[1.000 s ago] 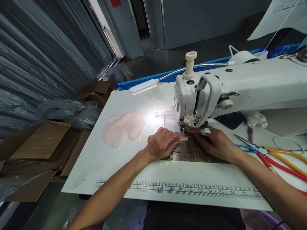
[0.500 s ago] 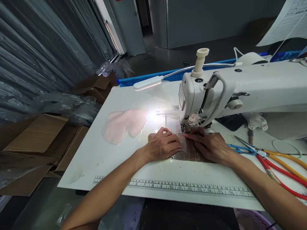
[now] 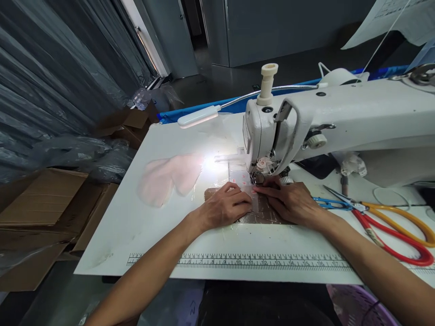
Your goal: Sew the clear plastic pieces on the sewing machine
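A sheer whitish fabric piece with pink spots (image 3: 254, 203) lies under the needle area of the white sewing machine (image 3: 258, 131). My left hand (image 3: 229, 206) has its fingers bent and together, holding the fabric's left side down. From the right, my right hand (image 3: 288, 199) keeps its index fingertip on the fabric's edge, close to the presser foot (image 3: 257, 178); its thumb is hidden. Beneath both hands is a shiny brown sheet (image 3: 265, 218). A pale pink, rounded sheer piece (image 3: 170, 176) rests flat on the table at left.
Scissors with orange and red handles (image 3: 394, 217) and a blue-handled tool (image 3: 331, 203) lie right of my hand. A lamp (image 3: 199, 117) lights the white table (image 3: 142, 231), which has a printed ruler (image 3: 251, 262) along its front. Cardboard boxes (image 3: 44, 194) stand left.
The view has shifted slightly, so the machine and table appear further left. Both hands stay on the fabric by the presser foot, with little visible movement against it.
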The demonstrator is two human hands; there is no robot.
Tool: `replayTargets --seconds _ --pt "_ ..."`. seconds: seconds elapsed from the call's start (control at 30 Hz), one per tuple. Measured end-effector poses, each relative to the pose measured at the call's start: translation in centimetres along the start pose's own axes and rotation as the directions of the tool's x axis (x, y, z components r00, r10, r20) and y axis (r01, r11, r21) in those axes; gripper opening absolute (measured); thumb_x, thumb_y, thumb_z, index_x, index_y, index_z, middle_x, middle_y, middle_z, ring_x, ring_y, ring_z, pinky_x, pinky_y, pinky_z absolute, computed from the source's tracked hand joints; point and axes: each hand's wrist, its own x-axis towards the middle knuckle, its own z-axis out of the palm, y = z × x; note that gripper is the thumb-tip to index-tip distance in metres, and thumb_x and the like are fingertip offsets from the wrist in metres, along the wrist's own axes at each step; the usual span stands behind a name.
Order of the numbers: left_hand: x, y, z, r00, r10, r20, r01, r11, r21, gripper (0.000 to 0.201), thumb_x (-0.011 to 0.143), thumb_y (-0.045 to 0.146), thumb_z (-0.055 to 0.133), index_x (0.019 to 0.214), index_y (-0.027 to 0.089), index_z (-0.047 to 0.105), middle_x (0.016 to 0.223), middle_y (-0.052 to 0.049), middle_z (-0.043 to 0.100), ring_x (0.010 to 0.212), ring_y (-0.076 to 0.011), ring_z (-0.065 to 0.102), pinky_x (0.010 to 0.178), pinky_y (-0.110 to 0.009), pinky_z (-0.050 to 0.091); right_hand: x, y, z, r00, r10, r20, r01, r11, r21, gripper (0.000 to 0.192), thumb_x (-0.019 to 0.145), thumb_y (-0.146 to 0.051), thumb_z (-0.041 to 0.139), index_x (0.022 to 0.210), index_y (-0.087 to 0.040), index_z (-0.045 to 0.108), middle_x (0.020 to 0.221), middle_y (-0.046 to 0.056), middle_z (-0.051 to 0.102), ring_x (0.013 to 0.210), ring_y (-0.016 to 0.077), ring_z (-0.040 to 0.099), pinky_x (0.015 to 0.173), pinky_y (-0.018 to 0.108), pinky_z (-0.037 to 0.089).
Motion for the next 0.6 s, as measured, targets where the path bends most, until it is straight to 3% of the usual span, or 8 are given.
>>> replayTargets --seconds 0.13,0.3,0.43,0.6 --pt "-0.1 0.1 0.1 1.000 0.016 0.024 -0.016 1.000 0.012 0.014 0.092 0.011 0.055 0.087 0.019 0.065 0.097 0.000 0.071 0.075 -0.0111 0.059 0.074 -0.028 0.046 -0.1 -0.1 -0.2 1.000 -0.008 -0.005 0.008 1.000 -0.005 0.039 0.093 -0.027 0.047 0.130 -0.033 0.060 0.114 0.010 0.059 0.073 0.0169 0.055 0.065 0.030 0.042" --pt "0.4 0.5 -0.8 0.992 0.032 0.120 -0.035 0.999 0.018 0.017 0.092 0.020 0.052 0.089 0.018 0.069 0.096 -0.003 0.070 0.076 -0.0139 0.059 0.075 -0.030 0.047 -0.3 -0.5 -0.4 0.995 -0.095 -0.023 0.096 0.995 0.025 0.038 0.094 -0.027 0.046 0.127 -0.031 0.063 0.114 0.012 0.060 0.087 0.0218 0.058 0.075 0.035 0.047" --pt "1.2 0.3 -1.5 0.971 0.073 0.229 -0.075 0.997 -0.001 0.020 0.086 0.026 0.054 0.084 0.016 0.070 0.091 -0.007 0.067 0.074 -0.0165 0.057 0.075 -0.033 0.046 -0.5 -0.7 -0.2 0.997 -0.080 0.008 0.080 0.996 0.028 0.038 0.095 -0.029 0.045 0.128 -0.028 0.062 0.115 0.013 0.060 0.095 0.0253 0.059 0.079 0.041 0.049" --pt "1.4 -0.1 -1.5 0.967 0.074 0.245 -0.073 0.997 -0.016 0.022 0.082 0.031 0.054 0.083 0.016 0.070 0.087 -0.007 0.065 0.071 -0.0168 0.054 0.072 -0.033 0.044 -0.2 -1.2 -0.4 0.998 -0.063 0.012 0.063 0.997 -0.034 0.038 0.097 -0.027 0.039 0.126 -0.027 0.063 0.114 0.013 0.062 0.092 0.0238 0.061 0.075 0.036 0.049"
